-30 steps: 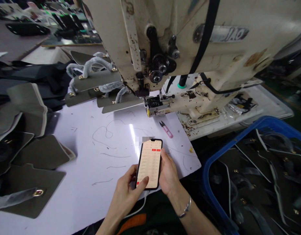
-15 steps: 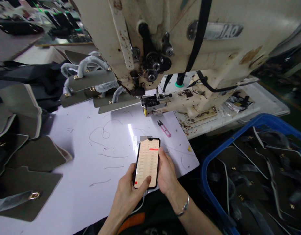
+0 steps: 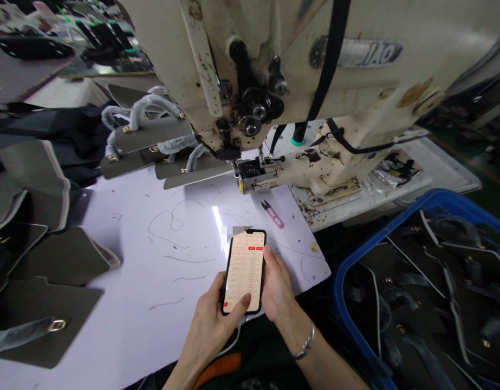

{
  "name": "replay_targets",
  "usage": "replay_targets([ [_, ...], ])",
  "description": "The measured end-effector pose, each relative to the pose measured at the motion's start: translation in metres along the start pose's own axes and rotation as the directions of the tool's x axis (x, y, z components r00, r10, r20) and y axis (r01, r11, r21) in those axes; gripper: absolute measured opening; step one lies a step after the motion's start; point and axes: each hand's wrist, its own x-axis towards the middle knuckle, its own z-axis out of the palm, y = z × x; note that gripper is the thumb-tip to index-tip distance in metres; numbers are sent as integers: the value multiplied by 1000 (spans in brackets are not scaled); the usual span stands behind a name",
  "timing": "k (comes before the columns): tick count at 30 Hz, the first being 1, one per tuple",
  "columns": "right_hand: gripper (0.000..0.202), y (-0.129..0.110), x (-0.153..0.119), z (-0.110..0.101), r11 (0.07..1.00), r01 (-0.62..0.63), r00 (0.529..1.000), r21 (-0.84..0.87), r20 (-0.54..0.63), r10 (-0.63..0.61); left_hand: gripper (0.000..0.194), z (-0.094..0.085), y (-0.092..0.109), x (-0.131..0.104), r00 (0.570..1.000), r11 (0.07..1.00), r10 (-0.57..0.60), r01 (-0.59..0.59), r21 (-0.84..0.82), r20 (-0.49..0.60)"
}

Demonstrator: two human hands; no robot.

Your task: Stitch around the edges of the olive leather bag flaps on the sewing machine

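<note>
A smartphone (image 3: 244, 271) with a lit screen of rows and red labels is held upright above the white tabletop's (image 3: 131, 325) near edge. My left hand (image 3: 215, 314) grips its lower left side, the thumb lying over the bottom of the screen. Around the right edge closes my right hand (image 3: 277, 290), its far fingers hidden behind the phone. A white cable (image 3: 233, 342) runs down from the phone's bottom end. Pink thread snips (image 3: 273, 214) lie just beyond the phone, under the sewing machine (image 3: 258, 173). Loose threads are scattered on the white surface.
Grey panels with plastic-wrapped handles (image 3: 152, 132) lie behind the tabletop's left half. More grey pieces (image 3: 46, 319) are spread at the left. A blue basket (image 3: 339, 292) full of similar pieces stands at the right. The machine's head overhangs the middle.
</note>
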Motion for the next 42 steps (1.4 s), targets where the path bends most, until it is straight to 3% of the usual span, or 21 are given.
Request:
replay_targets([
  [18, 46, -1, 0, 2, 1000, -24, 1000, -1, -6, 24, 47, -4, -12, -3, 998, 995, 12, -6, -100, 54],
  [42, 48, -2, -1, 3, 999, -30, 1000, 23, 0, 30, 60, -8, -13, -2, 999, 996, 17, -21, -86, -42],
])
